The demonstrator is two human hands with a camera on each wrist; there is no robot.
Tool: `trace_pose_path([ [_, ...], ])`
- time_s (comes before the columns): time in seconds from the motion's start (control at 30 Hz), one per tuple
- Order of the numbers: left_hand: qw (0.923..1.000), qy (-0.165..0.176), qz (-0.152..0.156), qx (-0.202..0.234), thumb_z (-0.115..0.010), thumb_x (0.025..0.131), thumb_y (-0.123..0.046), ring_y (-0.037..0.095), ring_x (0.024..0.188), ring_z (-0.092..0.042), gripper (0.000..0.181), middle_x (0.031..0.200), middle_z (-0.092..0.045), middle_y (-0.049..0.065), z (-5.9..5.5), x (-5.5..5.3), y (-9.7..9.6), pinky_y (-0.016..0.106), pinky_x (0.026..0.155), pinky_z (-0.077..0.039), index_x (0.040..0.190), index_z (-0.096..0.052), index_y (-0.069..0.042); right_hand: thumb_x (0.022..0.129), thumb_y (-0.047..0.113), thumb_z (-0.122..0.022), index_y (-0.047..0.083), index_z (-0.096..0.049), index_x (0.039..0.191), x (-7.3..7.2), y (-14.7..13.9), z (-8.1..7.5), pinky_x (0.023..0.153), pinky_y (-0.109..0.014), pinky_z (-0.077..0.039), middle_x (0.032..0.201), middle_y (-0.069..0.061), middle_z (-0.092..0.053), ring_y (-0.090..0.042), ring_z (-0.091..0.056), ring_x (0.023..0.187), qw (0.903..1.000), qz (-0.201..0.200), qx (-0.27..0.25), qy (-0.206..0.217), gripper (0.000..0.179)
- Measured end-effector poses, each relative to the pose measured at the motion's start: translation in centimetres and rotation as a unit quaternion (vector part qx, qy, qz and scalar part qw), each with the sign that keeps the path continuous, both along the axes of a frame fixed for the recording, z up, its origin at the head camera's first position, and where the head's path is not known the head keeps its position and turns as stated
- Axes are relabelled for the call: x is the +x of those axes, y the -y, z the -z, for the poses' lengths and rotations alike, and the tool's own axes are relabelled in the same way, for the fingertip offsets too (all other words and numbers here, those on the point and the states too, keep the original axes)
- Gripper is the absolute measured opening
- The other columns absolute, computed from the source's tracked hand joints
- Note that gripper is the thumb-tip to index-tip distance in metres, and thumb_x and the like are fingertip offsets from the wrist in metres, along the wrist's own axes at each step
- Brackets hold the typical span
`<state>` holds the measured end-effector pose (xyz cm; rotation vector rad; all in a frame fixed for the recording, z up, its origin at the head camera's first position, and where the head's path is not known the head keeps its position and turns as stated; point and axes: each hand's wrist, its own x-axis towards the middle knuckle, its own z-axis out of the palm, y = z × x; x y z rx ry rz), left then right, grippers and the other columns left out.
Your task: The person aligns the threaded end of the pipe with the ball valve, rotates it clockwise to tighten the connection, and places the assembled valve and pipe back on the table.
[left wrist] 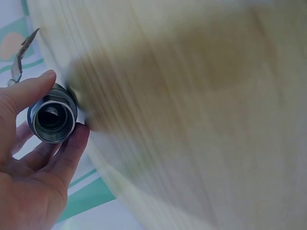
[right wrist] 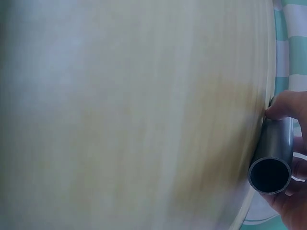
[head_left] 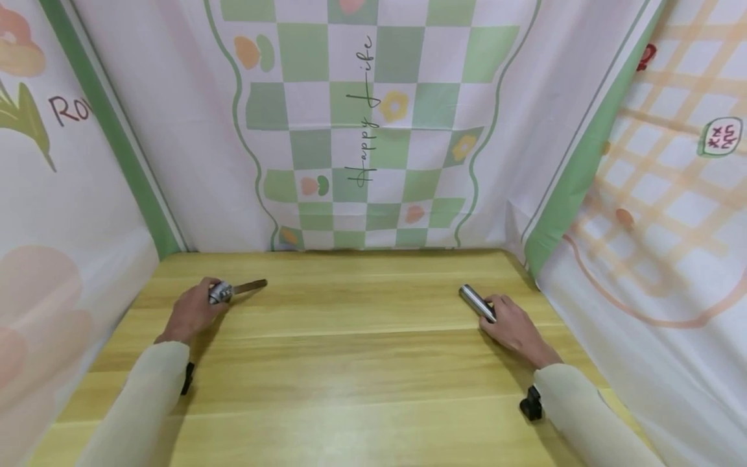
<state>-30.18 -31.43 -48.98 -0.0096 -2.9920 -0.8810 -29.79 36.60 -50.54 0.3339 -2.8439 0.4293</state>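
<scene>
On the left of the table, my left hand (head_left: 194,312) grips a metal ball valve (head_left: 220,293) with a long flat lever (head_left: 249,287) pointing right. In the left wrist view the valve's threaded round opening (left wrist: 53,120) faces the camera, thumb on one side and fingers on the other. Over on the right, my right hand (head_left: 515,327) holds a smooth, shiny metal pipe (head_left: 476,302), slanting up and to the left. The right wrist view shows the pipe's hollow end (right wrist: 270,176), with the thumb (right wrist: 284,105) along its side.
Both hands are over a wooden table (head_left: 350,363) with a light plank grain. Printed cloth (head_left: 379,143) hangs behind its far edge, and more cloth (head_left: 642,285) lines the sides. A black wrist strap piece (head_left: 532,403) sits at the right sleeve.
</scene>
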Motion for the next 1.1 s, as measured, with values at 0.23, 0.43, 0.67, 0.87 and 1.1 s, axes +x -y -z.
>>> trace_pose_path([
  [0.23,1.0000,0.001,-0.002,0.002,-0.073,0.103,-0.013,0.059,0.126,-0.058,0.062,0.142,-0.056,0.043,0.0,-0.2,0.0,0.070,0.102,-0.053,0.152,-0.042,0.008,0.098,0.018,-0.074,-0.011,-0.066,0.128,0.1,-0.4,0.0,0.066,-0.042,-0.049,0.103,-0.023,-0.068,-0.024,-0.056,0.077,0.9999,0.000,-0.004,0.013,0.042],
  [0.43,1.0000,0.003,-0.002,0.004,-0.073,0.103,-0.013,0.060,0.127,-0.058,0.064,0.143,-0.055,0.043,0.3,-0.4,0.0,0.070,0.104,-0.052,0.153,-0.041,0.010,0.095,0.018,-0.075,-0.011,-0.068,0.122,0.2,-0.7,-0.2,0.065,-0.040,-0.049,0.096,-0.020,-0.069,-0.024,-0.057,0.075,0.9997,0.009,-0.020,0.007,0.040],
  [0.67,0.9997,0.007,-0.019,0.011,-0.072,0.104,-0.016,0.061,0.137,-0.051,0.067,0.150,-0.050,0.043,0.2,-0.4,-0.2,0.074,0.114,-0.044,0.155,-0.041,0.012,0.095,0.018,-0.074,-0.009,-0.069,0.115,0.2,-1.0,-0.2,0.066,-0.039,-0.050,0.093,-0.017,-0.068,-0.024,-0.058,0.075,0.9997,0.005,-0.025,0.000,0.034],
  [0.87,0.9994,0.004,-0.020,0.029,-0.070,0.106,-0.020,0.062,0.137,-0.050,0.068,0.153,-0.047,0.044,-0.1,-0.1,0.0,0.074,0.114,-0.044,0.159,-0.039,0.011,0.097,0.017,-0.073,-0.009,-0.070,0.120,0.5,-1.0,-0.2,0.071,-0.044,-0.053,0.099,-0.019,-0.069,-0.025,-0.061,0.080,0.9996,0.008,-0.028,-0.001,0.035],
  [1.1,0.9965,0.019,-0.025,0.078,-0.063,0.112,-0.028,0.060,0.141,-0.048,0.068,0.159,-0.042,0.042,-0.9,0.3,0.4,0.072,0.114,-0.045,0.164,-0.036,0.007,0.098,0.016,-0.073,-0.009,-0.072,0.122,0.8,-0.5,-0.1,0.072,-0.048,-0.055,0.100,-0.021,-0.069,-0.027,-0.061,0.081,0.9989,0.000,-0.034,-0.032,0.035],
])
